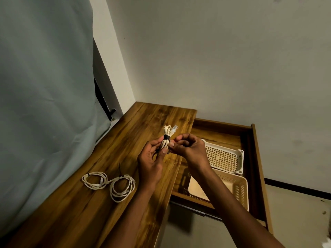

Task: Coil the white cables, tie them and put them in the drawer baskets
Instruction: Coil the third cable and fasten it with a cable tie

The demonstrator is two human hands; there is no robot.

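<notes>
A folded white cable bundle [167,136] with a black tie round its middle is held upright above the wooden desk [114,158]. My left hand [152,161] grips the bundle's lower part. My right hand [188,147] pinches at the bundle just below the tie, fingers curled. A clear plug sticks out at the bundle's top. Two coiled white cables lie on the desk at the left: one [95,180] and a second [122,187], each with a black tie. Two cream perforated baskets sit in the open drawer [254,158]: a far basket [223,158] and a near basket [236,187].
A grey curtain [44,104] hangs along the desk's left side. White walls meet in the corner behind the desk. The drawer juts out to the right over a pale floor [295,212].
</notes>
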